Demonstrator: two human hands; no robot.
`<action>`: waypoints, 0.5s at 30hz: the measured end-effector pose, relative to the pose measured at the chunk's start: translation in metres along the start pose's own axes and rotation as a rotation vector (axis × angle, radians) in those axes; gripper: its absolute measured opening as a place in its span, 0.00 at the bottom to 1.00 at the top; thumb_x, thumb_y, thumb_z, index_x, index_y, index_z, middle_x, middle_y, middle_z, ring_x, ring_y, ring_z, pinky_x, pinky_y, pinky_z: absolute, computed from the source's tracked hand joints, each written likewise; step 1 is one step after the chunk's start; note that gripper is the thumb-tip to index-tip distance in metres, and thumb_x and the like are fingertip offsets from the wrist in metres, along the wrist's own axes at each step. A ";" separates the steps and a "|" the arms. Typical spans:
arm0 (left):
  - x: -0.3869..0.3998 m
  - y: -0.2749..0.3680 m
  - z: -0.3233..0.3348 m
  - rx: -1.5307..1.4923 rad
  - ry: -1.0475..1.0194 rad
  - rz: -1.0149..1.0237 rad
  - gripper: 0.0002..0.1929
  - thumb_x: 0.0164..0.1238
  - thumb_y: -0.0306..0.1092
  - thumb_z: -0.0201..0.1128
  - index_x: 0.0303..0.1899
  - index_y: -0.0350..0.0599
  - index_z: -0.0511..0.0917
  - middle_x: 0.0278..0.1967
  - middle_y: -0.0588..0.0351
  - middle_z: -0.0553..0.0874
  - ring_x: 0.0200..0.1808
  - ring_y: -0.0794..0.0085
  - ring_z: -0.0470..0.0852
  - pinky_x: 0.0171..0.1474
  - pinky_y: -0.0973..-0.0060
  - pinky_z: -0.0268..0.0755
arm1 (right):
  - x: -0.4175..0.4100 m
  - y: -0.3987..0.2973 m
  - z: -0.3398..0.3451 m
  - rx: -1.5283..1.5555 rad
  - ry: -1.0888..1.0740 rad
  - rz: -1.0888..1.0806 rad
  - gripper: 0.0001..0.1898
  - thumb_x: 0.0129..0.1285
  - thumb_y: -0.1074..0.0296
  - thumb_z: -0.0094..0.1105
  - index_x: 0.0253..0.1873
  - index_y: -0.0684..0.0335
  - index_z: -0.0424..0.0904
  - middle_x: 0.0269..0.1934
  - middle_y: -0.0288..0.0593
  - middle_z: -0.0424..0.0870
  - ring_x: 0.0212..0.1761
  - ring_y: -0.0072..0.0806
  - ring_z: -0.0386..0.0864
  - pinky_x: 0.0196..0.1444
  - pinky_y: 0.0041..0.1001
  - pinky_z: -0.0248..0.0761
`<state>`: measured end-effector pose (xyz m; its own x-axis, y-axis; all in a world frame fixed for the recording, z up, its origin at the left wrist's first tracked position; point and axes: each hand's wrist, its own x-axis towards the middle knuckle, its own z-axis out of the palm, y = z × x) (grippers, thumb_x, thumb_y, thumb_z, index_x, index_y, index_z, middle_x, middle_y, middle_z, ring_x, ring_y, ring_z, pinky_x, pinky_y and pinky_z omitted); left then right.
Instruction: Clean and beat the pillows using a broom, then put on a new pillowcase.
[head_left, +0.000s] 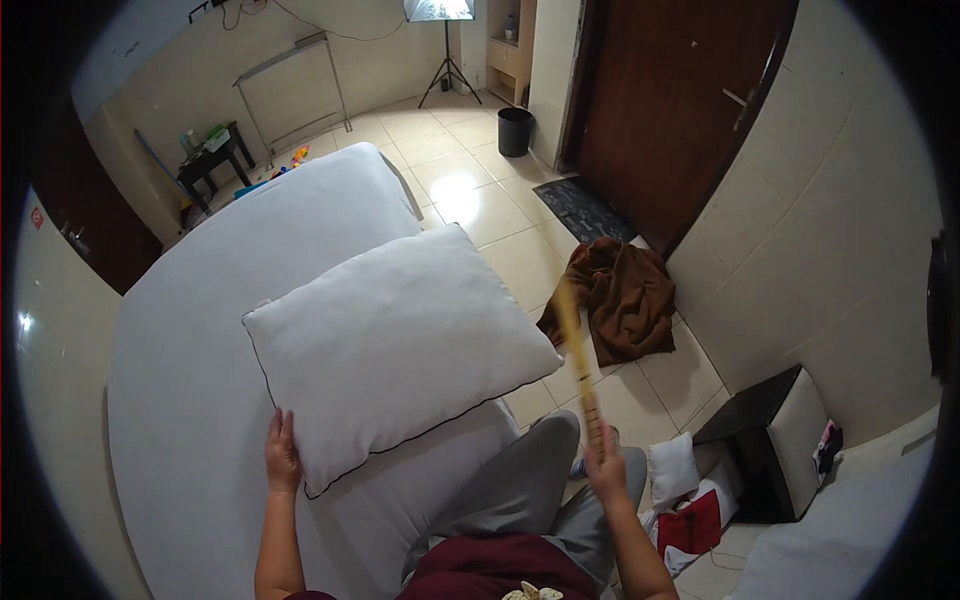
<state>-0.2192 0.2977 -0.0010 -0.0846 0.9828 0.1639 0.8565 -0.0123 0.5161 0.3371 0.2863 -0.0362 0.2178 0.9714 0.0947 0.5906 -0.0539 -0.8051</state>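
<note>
A white pillow (397, 345) with dark piping lies on a bed (187, 375) covered by a white sheet. My left hand (282, 454) is against the pillow's near left edge, palm turned toward it, fingers together and pointing away from me; nothing is gripped in it. My right hand (604, 469) is closed around the lower end of a long yellowish stick (579, 360), possibly bamboo, held raised beyond my knees, to the right of the pillow. The stick's far end is motion-blurred.
A brown cloth (630, 300) lies heaped on the tiled floor by a dark doormat (585, 210) and wooden door. Small cushions (673, 469) and a black-and-white box-like piece (780, 442) are at right. Beyond the bed stand a black bin (514, 133), a tripod lamp (448, 67) and a small table (217, 157).
</note>
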 end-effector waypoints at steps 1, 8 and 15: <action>-0.008 -0.008 0.001 -0.001 -0.009 0.004 0.28 0.61 0.26 0.50 0.66 0.49 0.61 0.70 0.43 0.52 0.71 0.50 0.49 0.69 0.55 0.44 | -0.003 -0.001 -0.004 -0.019 -0.013 0.023 0.28 0.63 0.62 0.54 0.68 0.52 0.59 0.39 0.53 0.81 0.35 0.38 0.81 0.37 0.34 0.74; -0.006 -0.018 0.016 0.459 0.080 0.169 0.30 0.56 0.29 0.58 0.62 0.38 0.60 0.69 0.37 0.47 0.71 0.44 0.45 0.70 0.55 0.44 | -0.016 -0.005 -0.011 -0.016 -0.034 0.400 0.29 0.62 0.58 0.55 0.68 0.52 0.59 0.45 0.56 0.80 0.41 0.50 0.80 0.38 0.40 0.73; 0.069 0.039 -0.008 0.226 0.350 0.300 0.17 0.58 0.43 0.58 0.44 0.43 0.75 0.47 0.52 0.79 0.57 0.59 0.74 0.68 0.53 0.46 | 0.010 -0.026 -0.033 -0.401 -0.763 -0.048 0.30 0.62 0.56 0.55 0.68 0.53 0.58 0.48 0.58 0.78 0.47 0.52 0.78 0.44 0.38 0.72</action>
<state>-0.1959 0.3636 0.0369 0.0494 0.8212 0.5684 0.9548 -0.2059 0.2145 0.3497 0.2902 0.0051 -0.3116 0.8565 -0.4115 0.8466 0.0536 -0.5295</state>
